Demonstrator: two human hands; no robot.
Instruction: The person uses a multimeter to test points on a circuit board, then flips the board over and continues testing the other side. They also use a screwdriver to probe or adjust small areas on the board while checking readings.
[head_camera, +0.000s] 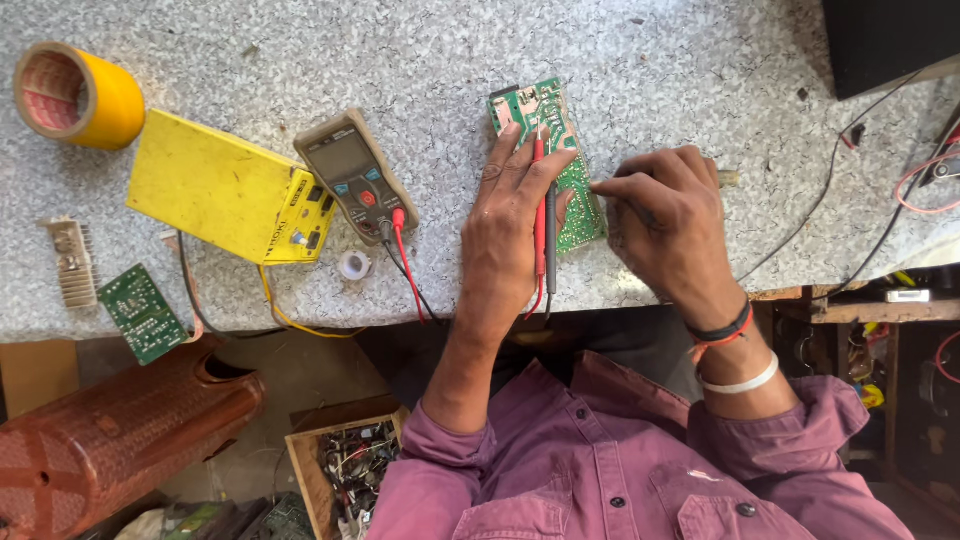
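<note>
Both hands are working over the speckled bench (650, 60): left hand (510, 235) is clamping 2 probes (544, 225), red and black, against the green circuit board (560, 160), lengthwise along it; right hand (665, 215) is pinching the board's right edge.
</note>
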